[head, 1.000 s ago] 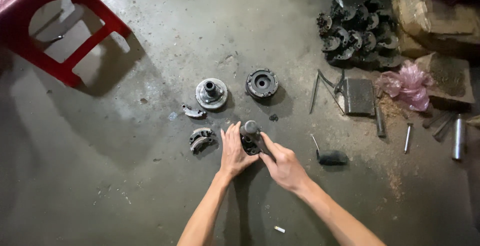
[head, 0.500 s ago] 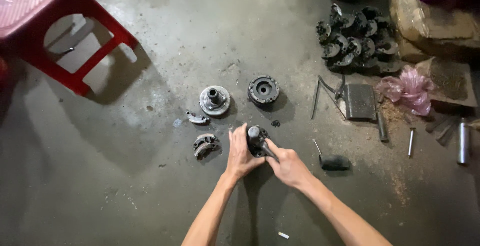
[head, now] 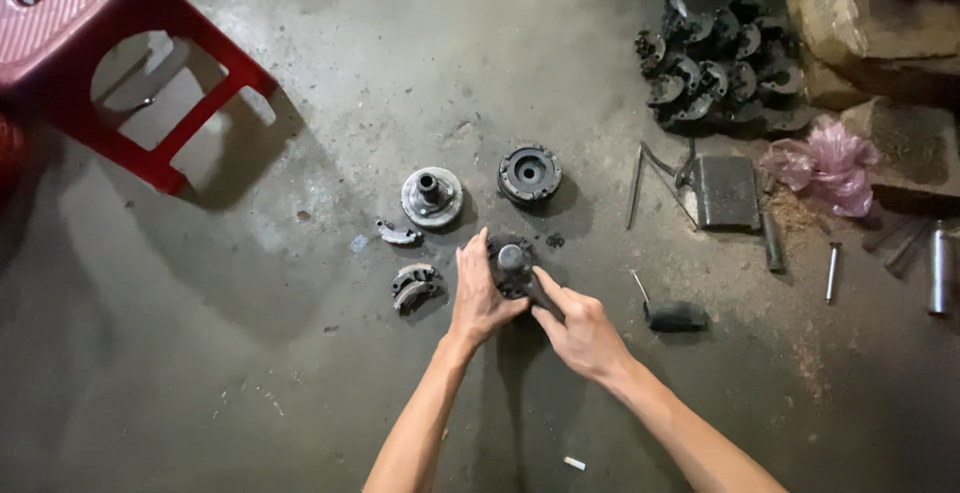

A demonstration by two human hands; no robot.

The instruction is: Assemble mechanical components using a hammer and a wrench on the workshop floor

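Note:
A dark round metal part with a raised centre hub (head: 510, 261) stands on the concrete floor. My left hand (head: 476, 293) grips its left side. My right hand (head: 575, 328) presses against its right side, fingers on the rim. Just left of my left hand lie curved dark shoe-shaped pieces (head: 414, 287). Another curved piece (head: 398, 235) lies a little farther away. Beyond the hands stand a silver flanged disc with a centre stub (head: 432, 197) and a black round drum (head: 529, 174).
A red plastic stool (head: 110, 43) stands at far left. A heap of dark round parts (head: 715, 63) lies at far right, beside a flat metal block (head: 728, 192), rods (head: 832, 271), a pink plastic bag (head: 825, 163) and a small dark tool (head: 675, 315).
Both hands have stayed on the dark round part, shifting their grip slightly. The view has drifted, so everything sits a little lower and to the right in the picture.

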